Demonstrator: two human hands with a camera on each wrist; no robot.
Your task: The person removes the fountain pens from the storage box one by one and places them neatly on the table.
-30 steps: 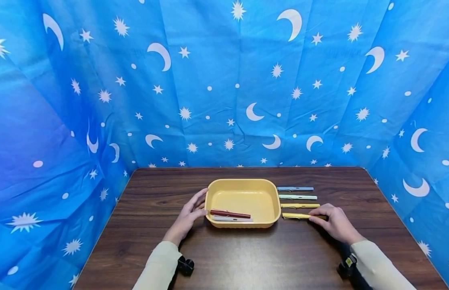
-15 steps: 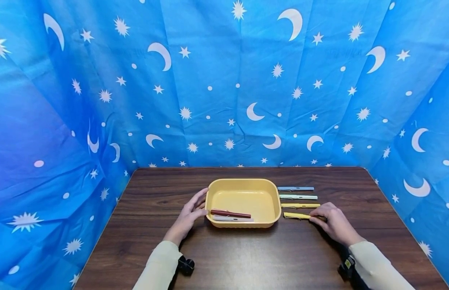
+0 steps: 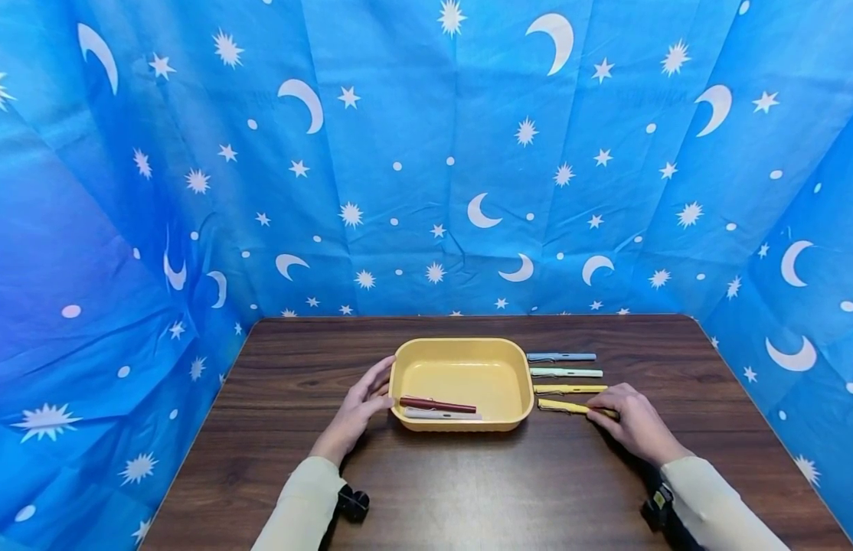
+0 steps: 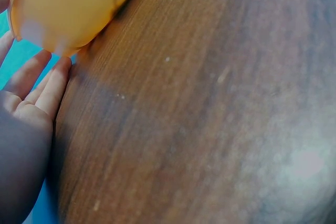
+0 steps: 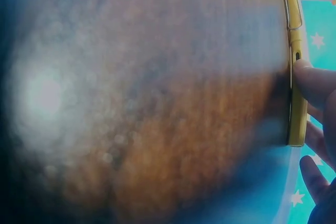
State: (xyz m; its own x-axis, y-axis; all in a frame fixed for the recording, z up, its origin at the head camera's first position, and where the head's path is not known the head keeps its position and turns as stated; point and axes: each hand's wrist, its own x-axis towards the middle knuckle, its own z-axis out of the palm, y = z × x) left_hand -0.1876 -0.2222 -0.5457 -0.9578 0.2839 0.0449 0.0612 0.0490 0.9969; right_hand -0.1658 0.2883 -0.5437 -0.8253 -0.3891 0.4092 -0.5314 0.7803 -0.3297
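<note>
- Head view: the left hand (image 3: pixel 357 413) rests, fingers straight, against the yellow tray (image 3: pixel 461 348); the right hand (image 3: pixel 633 421) pinches the nearest yellow pen (image 3: pixel 563 406) on the desk (image 3: pixel 468 490).
- Left wrist view: straight fingers (image 4: pixel 50 85) touch the tray (image 4: pixel 63 3).
- Right wrist view: fingertips (image 5: pixel 315 82) grasp the pen (image 5: pixel 297 77).

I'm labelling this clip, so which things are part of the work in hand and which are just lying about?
In hand:
- right hand pinching the nearest yellow pen
- left hand touching the yellow tray
- red pen and white pen in the tray
- blue pen, mint pen, second yellow pen in the row

Lying about:
- wooden table
- blue starry backdrop
</note>
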